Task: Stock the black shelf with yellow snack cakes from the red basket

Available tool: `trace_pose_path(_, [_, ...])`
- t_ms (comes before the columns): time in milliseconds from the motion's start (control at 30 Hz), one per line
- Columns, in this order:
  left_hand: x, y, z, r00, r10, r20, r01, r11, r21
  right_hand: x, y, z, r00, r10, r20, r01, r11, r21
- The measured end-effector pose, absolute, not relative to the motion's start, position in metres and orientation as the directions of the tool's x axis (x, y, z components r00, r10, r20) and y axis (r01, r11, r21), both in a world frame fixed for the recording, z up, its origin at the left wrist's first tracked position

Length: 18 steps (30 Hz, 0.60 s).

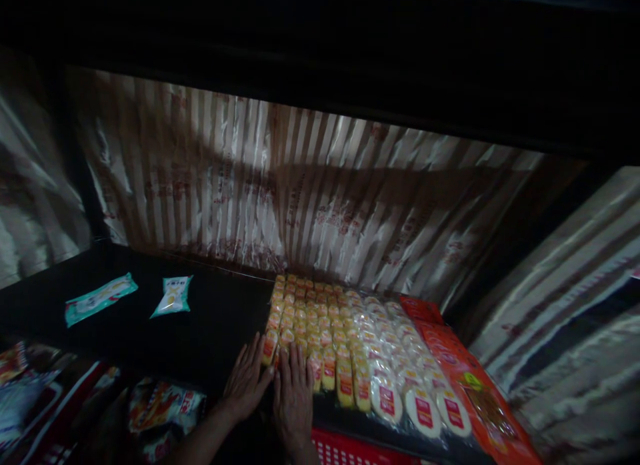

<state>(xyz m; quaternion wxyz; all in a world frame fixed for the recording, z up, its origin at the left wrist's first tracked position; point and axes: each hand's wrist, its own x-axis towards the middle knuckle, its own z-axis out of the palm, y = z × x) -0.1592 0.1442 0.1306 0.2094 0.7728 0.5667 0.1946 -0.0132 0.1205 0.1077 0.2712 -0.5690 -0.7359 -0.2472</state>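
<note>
On a black shelf [220, 325], wrapped small yellow cakes [325, 318] stand in close rows. My left hand [246, 381] is open, its fingers stretched along the left side of the front yellow packet [269, 347]. My right hand [293, 395] lies flat against the front of the same rows, fingers straight, covering part of some packets. Neither hand is gripping anything. To the right of the yellow rows are several rows of round white wrapped cakes [387, 395] with red labels.
Orange-red bags [480, 391] line the right end. Two teal packets, a long one [100, 298] and a short one [173, 295], lie on the left. Other snack bags [163, 408] are at lower left, and a red basket [345, 449] is below the front edge. Striped sheeting [340, 198] hangs behind.
</note>
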Motion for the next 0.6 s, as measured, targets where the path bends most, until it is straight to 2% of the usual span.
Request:
trace_pose_path(100, [-0.157, 0.150, 0.131, 0.151, 0.989, 0.008, 0.743, -0.119, 0.659, -0.015, 0.118, 0.115, -0.213, 0.700, 0.681, 0.970, 0.233, 0.065])
trace_pose_path(200, [-0.152, 0.164, 0.137, 0.012, 0.999, -0.030, 0.617, 0.016, 0.787, -0.014, 0.119, 0.121, -0.243, 0.683, 0.689, 0.964, 0.250, 0.093])
trace_pose_path(300, [-0.149, 0.188, 0.144, -0.069, 0.998, 0.003, 0.464, 0.029, 0.886, -0.010, 0.125, 0.123, -0.262, 0.665, 0.699, 0.961, 0.248, 0.125])
trace_pose_path(433, [-0.147, 0.226, 0.148, -0.109, 0.993, -0.038, 0.279, 0.067, 0.958, -0.002, 0.136, 0.113, -0.294, 0.609, 0.737, 0.952, 0.260, 0.165])
trace_pose_path(600, [-0.139, 0.264, 0.145, -0.107, 0.988, -0.110, 0.151, 0.125, 0.981, -0.001, 0.144, 0.093, -0.230, 0.593, 0.772, 0.963, 0.254, 0.092])
